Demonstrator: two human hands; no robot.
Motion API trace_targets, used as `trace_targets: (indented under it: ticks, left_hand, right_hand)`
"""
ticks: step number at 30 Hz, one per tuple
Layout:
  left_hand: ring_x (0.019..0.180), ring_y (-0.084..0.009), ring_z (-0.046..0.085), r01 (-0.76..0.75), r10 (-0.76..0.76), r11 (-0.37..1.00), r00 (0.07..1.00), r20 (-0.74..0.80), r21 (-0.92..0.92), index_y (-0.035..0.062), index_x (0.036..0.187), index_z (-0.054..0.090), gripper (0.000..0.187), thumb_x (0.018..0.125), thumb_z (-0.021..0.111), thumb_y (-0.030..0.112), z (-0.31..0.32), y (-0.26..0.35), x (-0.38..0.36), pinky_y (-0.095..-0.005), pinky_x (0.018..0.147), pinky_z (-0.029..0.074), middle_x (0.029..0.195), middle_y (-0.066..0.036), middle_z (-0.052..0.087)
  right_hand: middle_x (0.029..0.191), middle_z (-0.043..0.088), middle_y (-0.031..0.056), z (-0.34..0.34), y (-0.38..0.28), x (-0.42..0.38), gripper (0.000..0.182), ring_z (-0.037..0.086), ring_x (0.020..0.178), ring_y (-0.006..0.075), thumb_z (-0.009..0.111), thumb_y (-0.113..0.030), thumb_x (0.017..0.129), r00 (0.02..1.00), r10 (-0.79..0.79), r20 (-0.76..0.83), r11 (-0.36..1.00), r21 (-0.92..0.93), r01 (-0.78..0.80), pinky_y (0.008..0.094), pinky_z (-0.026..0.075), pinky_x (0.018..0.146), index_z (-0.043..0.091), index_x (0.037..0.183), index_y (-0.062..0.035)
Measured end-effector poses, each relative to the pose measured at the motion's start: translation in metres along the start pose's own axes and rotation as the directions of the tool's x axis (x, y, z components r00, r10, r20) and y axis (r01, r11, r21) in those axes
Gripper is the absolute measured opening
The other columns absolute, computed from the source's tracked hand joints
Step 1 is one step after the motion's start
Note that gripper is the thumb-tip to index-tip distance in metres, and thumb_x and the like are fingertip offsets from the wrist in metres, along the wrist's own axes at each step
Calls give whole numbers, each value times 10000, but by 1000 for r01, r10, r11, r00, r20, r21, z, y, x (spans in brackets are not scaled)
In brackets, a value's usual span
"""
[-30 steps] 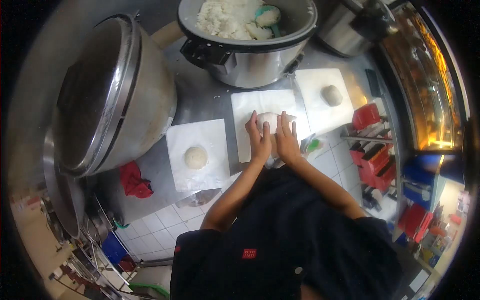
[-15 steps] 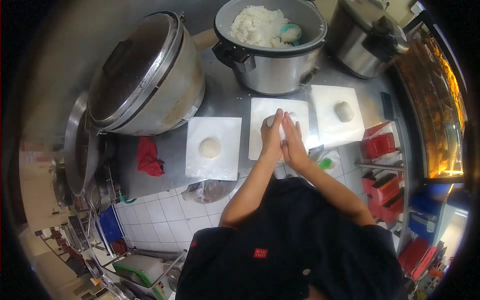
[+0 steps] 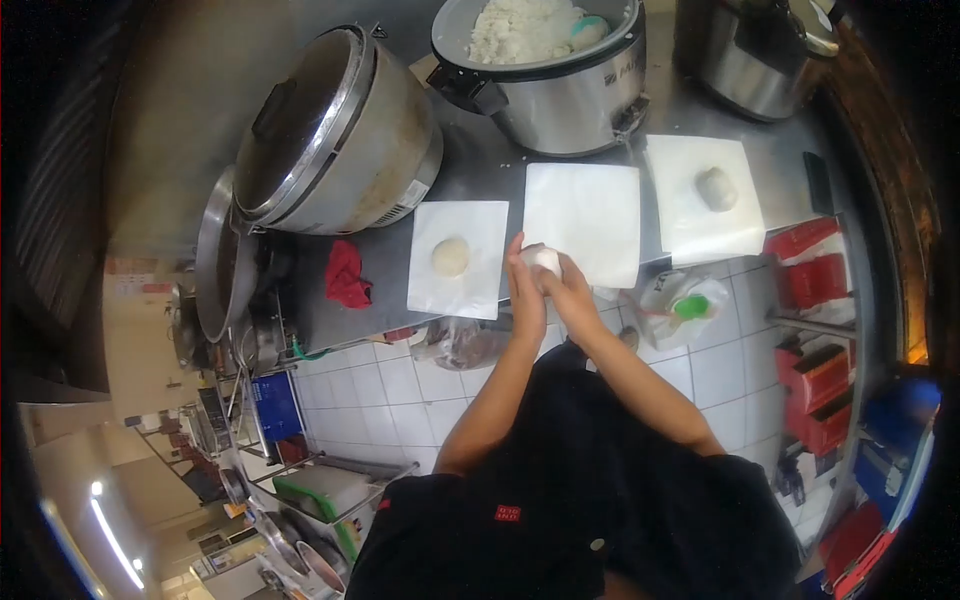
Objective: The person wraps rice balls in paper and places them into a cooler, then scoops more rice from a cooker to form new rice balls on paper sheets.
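Pressed around the ball (image 3: 541,259), our left hand (image 3: 526,295) and right hand (image 3: 574,297) have slid cornerwards over the middle paper (image 3: 590,215), palms seemingly carrying it now!

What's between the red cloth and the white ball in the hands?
From the red cloth to the ball: some bare table, a white sheet with a pale lump on it, then the left hand, as the head view shows.
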State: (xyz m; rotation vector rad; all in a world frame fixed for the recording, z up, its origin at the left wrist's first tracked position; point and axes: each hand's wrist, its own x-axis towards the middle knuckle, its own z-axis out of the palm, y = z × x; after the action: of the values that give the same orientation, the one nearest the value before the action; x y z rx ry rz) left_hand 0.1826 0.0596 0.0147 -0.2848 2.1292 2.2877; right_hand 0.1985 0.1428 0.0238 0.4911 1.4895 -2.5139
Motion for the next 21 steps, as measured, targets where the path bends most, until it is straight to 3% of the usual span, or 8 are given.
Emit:
trace_targets:
  ticks: [5,8,10,13,16,18,20,21]
  left_hand:
    - [1195,-242,497,50,-49,999,995,85,-13,44,1455,347,655,1046,190,531,-15,3,-14,-351,1026,399,1317,-123,501]
    - [1241,-291,467,-201,194,933,980,52,298,10,1428,375,559,1018,391,389,-30,-9,-21,-382,1064,355,1340,-165,478]
    - [1271,-324,446,-342,352,802,933,76,489,-13,1410,393,530,999,526,295,-43,-19,-21,-403,1089,326,1355,-193,463]
    - [1270,-331,450,-214,268,876,961,-67,432,-20,1374,427,498,956,596,191,-106,-45,-13,-396,1086,331,1348,-192,468]
    - [1310,-341,420,-132,266,798,953,-147,587,16,1409,402,545,949,596,232,-178,-50,6,-425,1095,307,1402,-186,437]
    - [1356,-341,383,-126,307,718,940,-148,685,45,1454,365,608,942,602,272,-214,-52,16,-462,1106,279,1461,-180,400]
    - [1468,-364,180,-48,222,266,975,-12,963,65,1526,242,816,903,607,442,-241,-54,29,-584,1130,138,1575,-200,228]
    - [1468,-364,180,-52,215,272,977,-8,961,65,1526,242,816,903,607,442,-251,-55,34,-584,1130,138,1575,-200,228]
  right_hand:
    - [1106,639,109,-11,29,3,492,612,988,180,698,-204,865,995,19,93,1000,-7,-18,326,502,832,535,1264,35]
    - [1118,638,108,-22,19,21,584,609,994,182,770,-246,819,965,239,103,958,139,-252,331,498,844,529,1258,55]
    - [1118,631,140,-28,2,45,724,616,966,203,839,-309,752,969,212,-126,973,-69,-222,332,514,798,506,1243,106]
    - [1164,590,226,-64,7,107,923,611,1008,272,879,-406,677,957,-33,-288,877,-467,-111,351,520,806,436,1259,157]
    - [1198,570,265,-103,19,149,1021,598,1082,360,844,-526,675,977,-127,-173,713,-701,-31,390,497,914,402,1339,111]
    - [1074,597,259,-105,15,158,867,571,1076,372,810,-536,714,950,-246,-194,236,-962,-135,519,436,919,490,1316,0]
    - [1106,579,241,-86,7,150,799,518,1121,433,764,-582,730,867,-444,-226,-19,-965,-261,604,335,982,528,1308,-84]
    - [1161,555,202,-64,2,137,677,531,1083,408,757,-489,777,798,-577,-176,-24,-972,-232,537,381,968,558,1264,-63]
